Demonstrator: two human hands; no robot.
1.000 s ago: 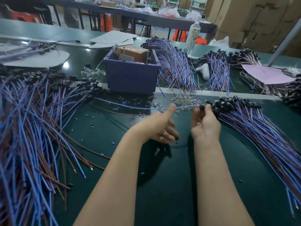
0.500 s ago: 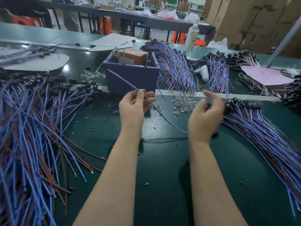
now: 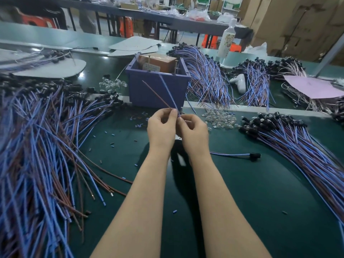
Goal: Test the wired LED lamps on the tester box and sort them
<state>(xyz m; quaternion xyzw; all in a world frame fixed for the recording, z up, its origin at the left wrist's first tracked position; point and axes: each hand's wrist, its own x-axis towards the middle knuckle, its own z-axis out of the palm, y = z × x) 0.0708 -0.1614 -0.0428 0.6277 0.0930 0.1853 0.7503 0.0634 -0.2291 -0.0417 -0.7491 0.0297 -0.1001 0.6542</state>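
In front of the box (image 3: 145,90), the left hand (image 3: 161,128) and right hand (image 3: 194,134) each keep a grip pinched on the wires (image 3: 168,91).

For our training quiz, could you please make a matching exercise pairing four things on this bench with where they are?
Things: 1 purple box; 2 white bottle; 3 pink sheet; 4 lone wired lamp.
Places: A far right edge; B centre, straight ahead; C lying alone on the green mat; D upright at the back.
Pairs: 1-B, 2-D, 3-A, 4-C.
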